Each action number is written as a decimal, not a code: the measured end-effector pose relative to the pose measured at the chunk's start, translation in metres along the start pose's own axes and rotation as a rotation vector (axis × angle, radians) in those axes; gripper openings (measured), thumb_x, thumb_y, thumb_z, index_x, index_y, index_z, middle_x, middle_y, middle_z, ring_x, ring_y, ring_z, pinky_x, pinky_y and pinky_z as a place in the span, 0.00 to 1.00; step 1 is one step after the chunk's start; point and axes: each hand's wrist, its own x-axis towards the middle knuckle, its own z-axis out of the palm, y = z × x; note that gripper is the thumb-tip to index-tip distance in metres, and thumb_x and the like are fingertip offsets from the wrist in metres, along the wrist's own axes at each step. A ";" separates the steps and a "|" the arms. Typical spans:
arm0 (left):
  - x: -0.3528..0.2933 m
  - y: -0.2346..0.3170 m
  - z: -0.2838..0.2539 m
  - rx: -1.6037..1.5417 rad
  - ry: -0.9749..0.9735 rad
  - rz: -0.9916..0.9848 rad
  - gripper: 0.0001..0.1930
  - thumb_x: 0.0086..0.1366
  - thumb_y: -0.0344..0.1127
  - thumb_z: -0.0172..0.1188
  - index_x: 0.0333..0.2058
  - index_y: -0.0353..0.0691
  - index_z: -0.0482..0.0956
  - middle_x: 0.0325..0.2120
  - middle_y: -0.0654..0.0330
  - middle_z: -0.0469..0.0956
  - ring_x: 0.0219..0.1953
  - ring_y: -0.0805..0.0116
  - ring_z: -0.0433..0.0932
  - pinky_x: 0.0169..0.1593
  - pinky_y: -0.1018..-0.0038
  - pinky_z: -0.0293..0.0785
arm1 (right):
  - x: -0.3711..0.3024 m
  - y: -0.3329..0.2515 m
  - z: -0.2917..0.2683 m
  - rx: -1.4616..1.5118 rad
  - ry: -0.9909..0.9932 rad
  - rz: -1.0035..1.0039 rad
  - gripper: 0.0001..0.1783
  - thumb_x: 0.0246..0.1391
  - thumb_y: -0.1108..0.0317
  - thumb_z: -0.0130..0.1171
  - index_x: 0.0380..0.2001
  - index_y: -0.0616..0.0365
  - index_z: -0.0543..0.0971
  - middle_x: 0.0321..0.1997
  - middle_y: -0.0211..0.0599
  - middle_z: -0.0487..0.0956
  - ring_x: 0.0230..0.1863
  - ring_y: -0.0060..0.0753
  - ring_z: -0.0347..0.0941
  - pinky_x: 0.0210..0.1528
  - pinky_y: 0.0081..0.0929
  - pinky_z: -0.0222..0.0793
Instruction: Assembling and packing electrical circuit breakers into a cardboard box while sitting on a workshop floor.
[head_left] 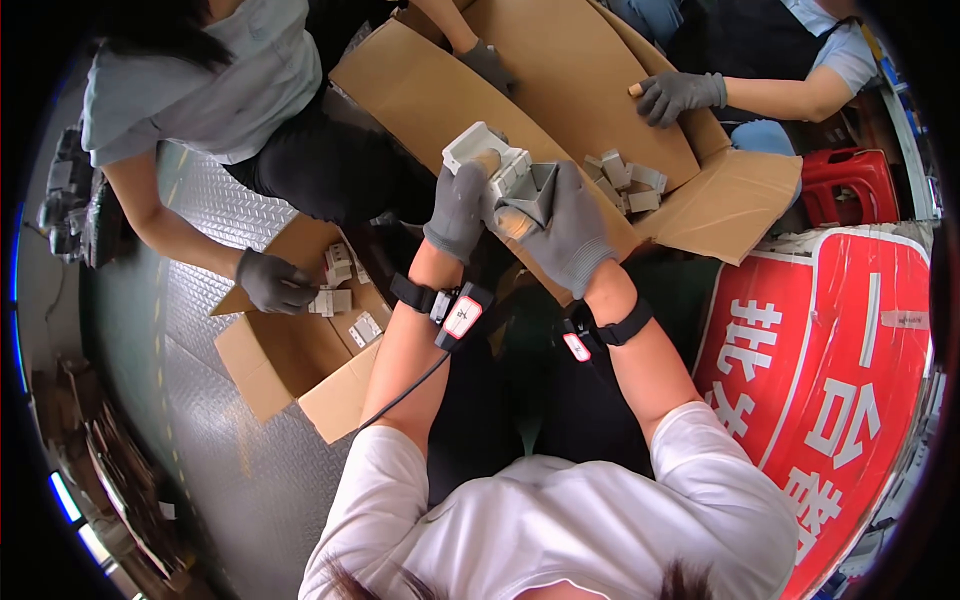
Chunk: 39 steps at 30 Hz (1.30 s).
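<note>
In front of me, above the near edge of the big cardboard box, both my grey-gloved hands are raised close together. My left hand (456, 213) is closed around a white moulded plastic part (468, 145), its trough-like end sticking up past the fingers. My right hand (572, 232) grips a grey, hollow, box-shaped plastic part (540, 187) with its open side up. The stepped edge of the white part meets the grey part between my hands. Whether the two are joined I cannot tell. Bare fingertips poke out of the gloves.
A large open carton (440, 85) holds several white and grey parts (630, 180). Two co-workers' gloved hands (680, 98) reach at it. A smaller carton (262, 350) at left has white parts and another gloved hand (275, 283). At right are a red stool (850, 185) and a red-and-white printed surface (800, 400).
</note>
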 end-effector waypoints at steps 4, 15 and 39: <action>-0.001 0.002 0.005 -0.003 -0.006 -0.001 0.26 0.67 0.46 0.51 0.56 0.32 0.70 0.48 0.55 0.77 0.51 0.64 0.78 0.55 0.68 0.76 | -0.003 0.009 0.005 0.049 -0.005 0.025 0.32 0.49 0.51 0.73 0.43 0.62 0.68 0.41 0.46 0.77 0.42 0.44 0.76 0.43 0.38 0.71; 0.007 0.021 0.011 -0.345 0.185 -0.223 0.23 0.68 0.54 0.55 0.51 0.43 0.73 0.43 0.57 0.80 0.43 0.64 0.82 0.48 0.65 0.82 | 0.012 0.012 -0.023 0.399 0.207 0.170 0.25 0.50 0.55 0.73 0.42 0.63 0.78 0.39 0.36 0.80 0.41 0.26 0.75 0.46 0.26 0.71; -0.004 0.002 0.004 0.037 0.060 -0.041 0.32 0.70 0.55 0.52 0.60 0.31 0.67 0.53 0.52 0.76 0.52 0.63 0.79 0.56 0.68 0.76 | -0.004 -0.009 0.006 0.089 0.072 0.065 0.27 0.43 0.61 0.76 0.41 0.62 0.73 0.38 0.43 0.80 0.40 0.37 0.78 0.44 0.32 0.73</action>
